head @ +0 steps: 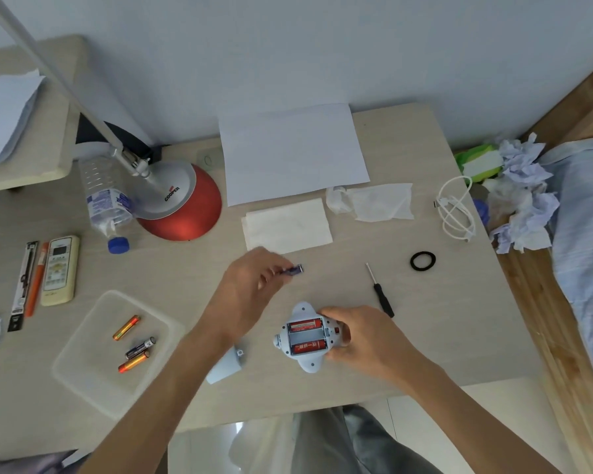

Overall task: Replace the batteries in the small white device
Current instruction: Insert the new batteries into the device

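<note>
My left hand pinches a dark battery above the table. My right hand grips the white device, two red batteries seated inside.

The device is pale bluish-white, its two batteries red, the held battery perhaps dark purple.

Pale wall behind beige desk (light woodgrain).

Table carries lamp, bottle, tray, screwdriver, white device.
</note>
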